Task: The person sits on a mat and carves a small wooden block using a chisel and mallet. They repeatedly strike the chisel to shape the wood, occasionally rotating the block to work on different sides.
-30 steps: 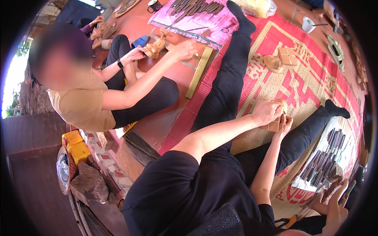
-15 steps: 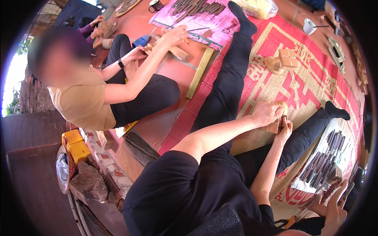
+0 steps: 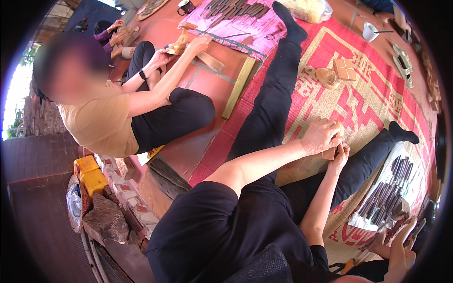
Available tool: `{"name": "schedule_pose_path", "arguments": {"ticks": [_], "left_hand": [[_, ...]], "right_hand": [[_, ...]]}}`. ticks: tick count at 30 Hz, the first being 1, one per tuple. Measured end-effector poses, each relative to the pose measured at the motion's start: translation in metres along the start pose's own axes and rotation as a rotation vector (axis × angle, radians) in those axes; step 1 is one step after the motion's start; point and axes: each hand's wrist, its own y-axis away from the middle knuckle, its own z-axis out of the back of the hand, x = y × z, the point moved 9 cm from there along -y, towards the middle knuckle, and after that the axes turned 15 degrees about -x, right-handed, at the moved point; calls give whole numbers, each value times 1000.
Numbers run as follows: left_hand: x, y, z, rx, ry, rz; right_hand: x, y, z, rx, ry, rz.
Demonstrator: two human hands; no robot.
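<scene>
Hand carving in a seated position, viewed from above. The left hand [image 3: 322, 136] is closed around a light-brown wooden piece [image 3: 329, 153], which lies between the person's spread legs [image 3: 265, 94], above a red and straw-coloured mat [image 3: 364, 100]. The squared end of the piece points toward the wearer, while a rounded, paler part shows beyond the knuckles. The right hand [image 3: 339, 160] is set against the right side of the same piece with its fingers bent; whether it grips the wood or a slim tool cannot be told. Farther out on the mat rests a second carving [image 3: 327, 78], rounded at one end, with a square base [image 3: 345, 70] scored by crossing lines. Beside the right leg, a white cloth [image 3: 363, 221] bears a row of dark-handled tools [image 3: 388, 194]; a similar group of tools [image 3: 236, 10] is spread on a pink cloth [image 3: 200, 21] near the left foot. A yellowish wooden strip [image 3: 239, 88] lies along the left edge of the mat, on the tiled floor [image 3: 196, 78]. At left, a co-worker in a tan shirt [image 3: 101, 123] sits cross-legged, both hands at a carved wooden figure [image 3: 178, 46]. A white cup [image 3: 370, 32] with a dark stick across its rim stands at upper right.
</scene>
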Motion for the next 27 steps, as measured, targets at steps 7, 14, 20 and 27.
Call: {"name": "schedule_pose_path", "arguments": {"ticks": [7,14,20,27], "left_hand": [[-12,5,-12,-36,-28,-101],[3,5,-8,75,35,93],[25,-1,1,89,133,365],[68,-15,34,-75,12,384]], "right_hand": [[-4,-3,-2,34,-8,-1],[-6,2,-11,66,4,-25],[7,-5,-14,63,65,21],[1,-6,-7,-64,79,-12]]}}
